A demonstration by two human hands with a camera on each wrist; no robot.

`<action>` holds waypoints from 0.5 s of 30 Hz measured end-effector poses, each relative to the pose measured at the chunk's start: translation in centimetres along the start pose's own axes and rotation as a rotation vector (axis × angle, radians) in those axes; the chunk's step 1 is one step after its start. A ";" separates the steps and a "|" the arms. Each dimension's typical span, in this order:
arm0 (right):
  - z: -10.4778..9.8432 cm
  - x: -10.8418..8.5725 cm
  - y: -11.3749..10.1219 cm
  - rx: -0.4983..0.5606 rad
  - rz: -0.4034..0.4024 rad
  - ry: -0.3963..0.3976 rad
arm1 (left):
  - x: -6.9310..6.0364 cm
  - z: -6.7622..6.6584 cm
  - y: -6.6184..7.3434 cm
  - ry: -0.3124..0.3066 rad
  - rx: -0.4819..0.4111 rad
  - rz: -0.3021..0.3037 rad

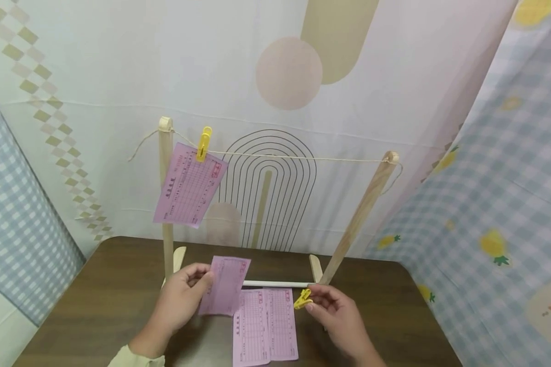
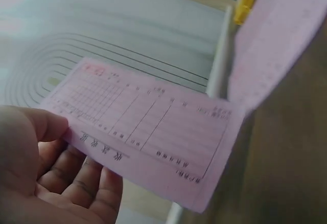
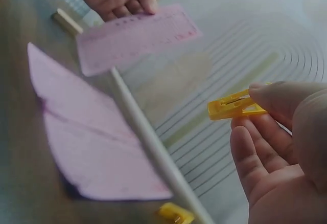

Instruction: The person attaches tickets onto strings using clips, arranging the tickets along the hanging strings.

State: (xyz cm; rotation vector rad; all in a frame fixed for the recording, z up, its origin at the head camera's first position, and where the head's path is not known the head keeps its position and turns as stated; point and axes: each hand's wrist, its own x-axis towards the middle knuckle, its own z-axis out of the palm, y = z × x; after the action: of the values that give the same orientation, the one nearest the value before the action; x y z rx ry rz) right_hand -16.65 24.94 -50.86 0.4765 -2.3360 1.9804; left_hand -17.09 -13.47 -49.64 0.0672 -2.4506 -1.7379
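Observation:
My left hand [image 1: 179, 300] pinches a pink printed receipt slip [image 1: 227, 285] by its left edge, above the table. In the left wrist view, the thumb lies on the near edge of that slip [image 2: 148, 127]. My right hand [image 1: 342, 318] pinches a yellow clothespin [image 1: 302, 299] by its handles; in the right wrist view, the clothespin [image 3: 232, 107] points away from the fingertips. Two more pink slips [image 1: 282, 326] lie side by side on the table between the hands. Another slip [image 1: 190, 188] hangs from the string [image 1: 275, 155] under a yellow clothespin [image 1: 204, 144].
A wooden post [image 1: 167, 193] on the left and a leaning post [image 1: 360, 216] on the right carry the string. A white rod [image 1: 277, 284] joins them low down. Another yellow clothespin [image 3: 175, 214] is near the rod. Patterned cloth [image 1: 119, 76] surrounds the brown table [image 1: 87, 285].

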 end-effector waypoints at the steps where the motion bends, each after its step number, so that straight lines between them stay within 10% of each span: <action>1: -0.1 0.2 -0.5 -0.003 -0.021 -0.012 | 0.1 -0.1 0.4 0.010 -0.001 0.011; 15: 0.5 3.2 -7.2 -0.057 -0.144 -0.179 | 0.2 0.0 4.5 0.006 -0.086 0.083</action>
State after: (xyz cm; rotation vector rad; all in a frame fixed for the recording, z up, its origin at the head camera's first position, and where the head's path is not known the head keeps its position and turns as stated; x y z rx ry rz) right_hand -17.77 22.82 -43.30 0.8250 -2.3735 1.8734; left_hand -17.09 -11.94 -45.37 -0.0376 -2.3355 -1.8018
